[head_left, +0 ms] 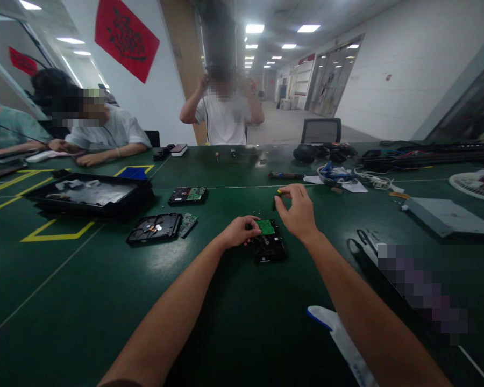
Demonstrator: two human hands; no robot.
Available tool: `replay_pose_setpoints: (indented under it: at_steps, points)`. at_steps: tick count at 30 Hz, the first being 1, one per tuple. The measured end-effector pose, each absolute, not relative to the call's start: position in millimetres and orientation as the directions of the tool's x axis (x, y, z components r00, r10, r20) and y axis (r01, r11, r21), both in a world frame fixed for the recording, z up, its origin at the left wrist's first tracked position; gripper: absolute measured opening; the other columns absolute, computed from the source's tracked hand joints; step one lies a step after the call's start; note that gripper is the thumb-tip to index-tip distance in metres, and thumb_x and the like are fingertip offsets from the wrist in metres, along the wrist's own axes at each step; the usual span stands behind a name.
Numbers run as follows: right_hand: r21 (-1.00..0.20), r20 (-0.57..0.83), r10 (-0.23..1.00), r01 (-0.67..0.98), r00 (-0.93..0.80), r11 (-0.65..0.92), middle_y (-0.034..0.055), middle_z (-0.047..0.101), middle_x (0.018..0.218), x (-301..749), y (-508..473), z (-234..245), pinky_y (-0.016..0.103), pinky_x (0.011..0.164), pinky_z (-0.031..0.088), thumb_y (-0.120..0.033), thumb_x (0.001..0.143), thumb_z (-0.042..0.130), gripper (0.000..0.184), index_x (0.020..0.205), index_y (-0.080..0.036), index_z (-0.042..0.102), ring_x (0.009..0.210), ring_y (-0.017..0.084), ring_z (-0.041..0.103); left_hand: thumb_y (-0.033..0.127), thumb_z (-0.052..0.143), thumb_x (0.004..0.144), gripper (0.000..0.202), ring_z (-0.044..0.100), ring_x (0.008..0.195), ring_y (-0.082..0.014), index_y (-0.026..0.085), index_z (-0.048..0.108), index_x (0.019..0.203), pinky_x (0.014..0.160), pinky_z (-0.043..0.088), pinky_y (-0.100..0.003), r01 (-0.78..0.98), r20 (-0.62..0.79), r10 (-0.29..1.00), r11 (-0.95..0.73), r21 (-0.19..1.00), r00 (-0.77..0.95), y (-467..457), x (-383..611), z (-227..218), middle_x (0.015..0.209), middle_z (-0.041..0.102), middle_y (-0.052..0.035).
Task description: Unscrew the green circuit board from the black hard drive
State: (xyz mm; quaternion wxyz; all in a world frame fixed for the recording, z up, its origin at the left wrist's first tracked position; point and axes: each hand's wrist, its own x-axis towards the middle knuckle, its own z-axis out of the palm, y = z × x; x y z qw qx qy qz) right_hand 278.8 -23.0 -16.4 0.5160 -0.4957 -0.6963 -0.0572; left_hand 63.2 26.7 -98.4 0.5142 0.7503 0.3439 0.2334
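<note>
A black hard drive (269, 250) lies on the green table in front of me, its green circuit board (266, 227) facing up at the far end. Gripping the drive's left edge is my left hand (240, 232), its thumb against the board. My right hand (297, 209) is closed around a screwdriver (274, 201) with a dark and yellow handle, held upright over the drive's far right corner. Whether the tip touches a screw is too small to tell. A few tiny screws (256, 212) seem to lie just beyond the drive.
To the left are another hard drive (189, 195), an opened drive (155, 228) with a loose circuit board (188, 224), and a black tray (92, 191). Rightward sit a grey metal box (447, 217), cables (334, 174) and a white-and-blue cloth item (339, 333). People (226, 115) sit across the table.
</note>
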Motion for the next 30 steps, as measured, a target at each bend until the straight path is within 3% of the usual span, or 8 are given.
replay_pose_setpoints:
  at_steps: [18,24,30]
  points:
    - [-0.435,0.764,0.645,0.751,0.015,0.497,0.0083,0.067,0.103,278.8,-22.8,-16.9,0.043,0.087,0.053,-0.029,0.094,0.060,0.012,0.103,-0.023,0.060,0.096,0.025,0.064,0.041,0.073,0.087,0.030,0.056,0.054,-0.0027,0.012,0.067,0.088,0.045,0.049,-0.022,0.300,-0.019,0.765,-0.230,0.926,0.644,25.3,63.8,-94.9,0.151,0.047,-0.0160]
    - [-0.415,0.779,0.627,0.753,0.005,0.510,0.0096,0.067,0.109,277.3,-23.4,-16.4,0.044,0.091,0.053,-0.027,0.094,0.058,0.015,0.108,-0.023,0.062,0.103,0.026,0.063,0.038,0.073,0.087,0.027,0.056,0.053,-0.0023,0.012,0.067,0.088,0.044,0.049,-0.021,0.293,-0.017,0.764,-0.226,0.929,0.644,25.6,63.9,-95.7,0.151,0.048,-0.0155]
    - [-0.445,0.758,0.652,0.749,0.023,0.490,0.0075,0.070,0.102,278.4,-22.6,-16.8,0.043,0.086,0.054,-0.030,0.094,0.061,0.013,0.104,-0.023,0.062,0.095,0.025,0.066,0.037,0.073,0.087,0.026,0.056,0.053,-0.0023,0.011,0.065,0.086,0.044,0.049,-0.021,0.266,0.003,0.756,-0.234,0.935,0.654,27.3,63.4,-97.7,0.151,0.047,-0.0153]
